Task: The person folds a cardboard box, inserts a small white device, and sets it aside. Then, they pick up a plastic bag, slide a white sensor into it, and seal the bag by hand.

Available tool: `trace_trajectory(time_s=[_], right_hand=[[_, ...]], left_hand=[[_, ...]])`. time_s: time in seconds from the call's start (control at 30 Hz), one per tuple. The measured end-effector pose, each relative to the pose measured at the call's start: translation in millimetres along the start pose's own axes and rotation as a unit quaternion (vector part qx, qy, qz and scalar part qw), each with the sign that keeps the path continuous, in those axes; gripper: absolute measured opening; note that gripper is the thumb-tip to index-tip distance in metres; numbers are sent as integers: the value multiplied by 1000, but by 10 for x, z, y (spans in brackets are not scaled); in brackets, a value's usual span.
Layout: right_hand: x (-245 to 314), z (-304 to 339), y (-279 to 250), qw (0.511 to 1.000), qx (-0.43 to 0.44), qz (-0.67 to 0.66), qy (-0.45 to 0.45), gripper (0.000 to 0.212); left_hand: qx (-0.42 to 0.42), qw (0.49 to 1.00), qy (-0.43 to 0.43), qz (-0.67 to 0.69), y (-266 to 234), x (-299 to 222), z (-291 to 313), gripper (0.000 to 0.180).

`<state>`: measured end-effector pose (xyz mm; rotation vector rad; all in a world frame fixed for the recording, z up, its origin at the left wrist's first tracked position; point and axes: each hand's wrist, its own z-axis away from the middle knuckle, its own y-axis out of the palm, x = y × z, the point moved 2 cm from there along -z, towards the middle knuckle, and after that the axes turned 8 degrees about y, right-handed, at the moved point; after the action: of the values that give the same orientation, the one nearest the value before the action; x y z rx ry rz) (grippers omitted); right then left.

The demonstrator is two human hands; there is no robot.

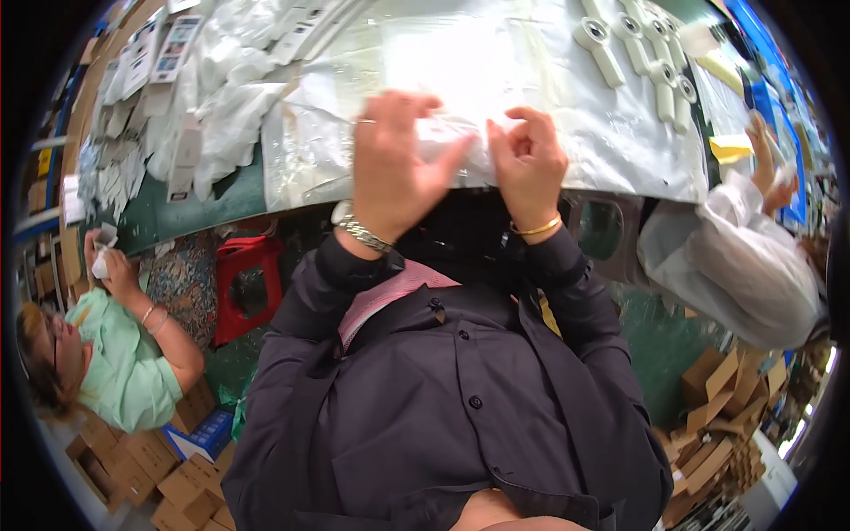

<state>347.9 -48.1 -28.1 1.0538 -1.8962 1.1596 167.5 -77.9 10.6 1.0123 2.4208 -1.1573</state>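
Note:
My left hand (390, 164), blurred by motion, is closed around one side of a crumpled white plastic bag (447, 137) above the table's near edge. Its thumb reaches toward my right hand (533, 168), whose thumb and forefinger pinch the bag's other side. Glare washes out the bag, and I cannot tell what is inside it. Beneath both hands a clear plastic sheet (319, 177) covers the table. To the right of my hands lie several white handled devices (602, 53) with round, dark-centred heads, like small handheld fans.
Crumpled white bags (235, 106) and printed boxes (175, 49) heap up on the table's left. At left sits a person in green (133, 372) near a red stool (248, 288); another in pale clothing (744, 265) works at right. Cardboard boxes (722, 389) lie on the floor.

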Motion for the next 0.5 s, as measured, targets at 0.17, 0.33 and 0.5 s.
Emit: trace_trajectory(time_s=[0.17,0.33,0.5], right_hand=[[-22,30,-42,997,-26,-57,41,11],[-19,68,-53,997,-17,-49,54,8],[-4,73,-33,998,-5,-39,46,7]], left_hand=[[55,996,14,-73,142,-124,52,62],[26,996,-70,52,34,27,88,60],[2,894,-262,364,-26,356,105,51]])
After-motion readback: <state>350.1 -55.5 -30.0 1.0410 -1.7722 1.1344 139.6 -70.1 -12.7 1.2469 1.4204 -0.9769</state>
